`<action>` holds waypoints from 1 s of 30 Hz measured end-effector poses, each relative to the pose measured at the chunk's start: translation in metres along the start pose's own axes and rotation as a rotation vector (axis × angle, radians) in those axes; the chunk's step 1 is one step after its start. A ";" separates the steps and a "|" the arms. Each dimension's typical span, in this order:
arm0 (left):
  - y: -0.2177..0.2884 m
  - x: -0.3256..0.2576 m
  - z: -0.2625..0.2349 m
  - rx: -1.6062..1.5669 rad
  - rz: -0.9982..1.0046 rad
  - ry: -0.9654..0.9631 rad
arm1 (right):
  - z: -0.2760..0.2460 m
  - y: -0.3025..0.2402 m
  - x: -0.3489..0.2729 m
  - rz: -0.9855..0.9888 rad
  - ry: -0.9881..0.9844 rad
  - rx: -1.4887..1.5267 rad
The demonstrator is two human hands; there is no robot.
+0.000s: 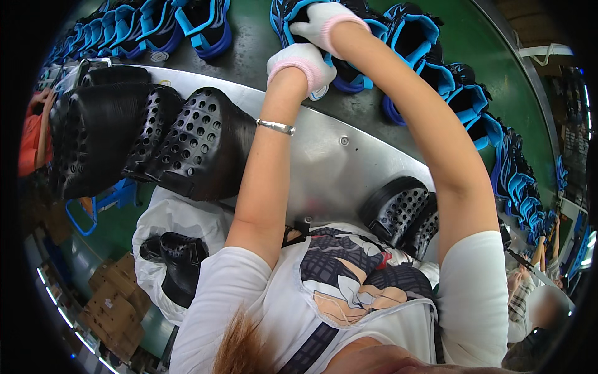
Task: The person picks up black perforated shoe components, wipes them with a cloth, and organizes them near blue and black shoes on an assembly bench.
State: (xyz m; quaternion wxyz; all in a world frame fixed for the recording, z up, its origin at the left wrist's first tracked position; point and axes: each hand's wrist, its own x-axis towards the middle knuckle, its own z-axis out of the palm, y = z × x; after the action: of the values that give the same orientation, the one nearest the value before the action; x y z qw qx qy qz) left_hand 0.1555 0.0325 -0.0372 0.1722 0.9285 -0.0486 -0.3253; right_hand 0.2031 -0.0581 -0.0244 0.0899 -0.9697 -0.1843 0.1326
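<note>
Stack: black perforated plastic shoe moulds (187, 140), left on the steel counter (336, 168).
Left hand (300, 62): white-gloved, grip curled onto the black-and-blue sports shoe (349, 75).
Right hand (324, 22): white-gloved, grip pressed on that shoe's top, on the green belt (261, 37).

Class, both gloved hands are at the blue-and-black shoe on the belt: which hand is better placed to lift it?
Probably the right hand: it lies on top of the shoe, while the left hand is at its near edge.
</note>
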 end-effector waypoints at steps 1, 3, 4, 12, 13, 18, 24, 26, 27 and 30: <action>0.002 0.001 -0.001 -0.002 -0.004 0.012 | -0.003 0.017 -0.011 -0.106 -0.053 -0.168; -0.008 0.005 0.003 -0.036 -0.041 0.037 | -0.024 0.005 -0.047 0.172 0.031 0.165; -0.014 0.008 0.005 -0.095 0.001 0.077 | -0.026 0.016 -0.061 0.157 0.089 0.083; -0.024 -0.008 -0.034 -0.473 0.062 0.100 | -0.002 0.077 -0.131 0.315 0.185 -0.048; -0.026 -0.004 -0.036 -0.467 0.058 0.108 | -0.004 0.073 -0.127 0.368 0.030 -0.114; -0.027 0.001 -0.036 -0.429 0.044 0.098 | -0.001 0.062 -0.094 0.504 -0.176 -0.230; -0.031 0.013 -0.021 -0.266 0.110 0.100 | -0.017 0.067 -0.091 0.550 -0.245 -0.264; -0.028 0.017 -0.007 -0.117 0.124 0.217 | -0.017 0.077 -0.098 0.537 -0.228 -0.248; -0.027 0.018 0.001 -0.002 0.156 0.348 | -0.019 0.081 -0.101 0.545 -0.250 -0.228; -0.036 0.016 0.016 -0.037 0.139 0.509 | -0.024 0.086 -0.126 0.527 -0.320 -0.250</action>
State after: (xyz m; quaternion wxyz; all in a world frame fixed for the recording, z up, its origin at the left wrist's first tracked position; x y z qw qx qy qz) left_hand 0.1569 0.0584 -0.0709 0.2176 0.9716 -0.0617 -0.0692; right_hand 0.1255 -0.1880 0.0075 -0.0971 -0.9544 0.0463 0.2783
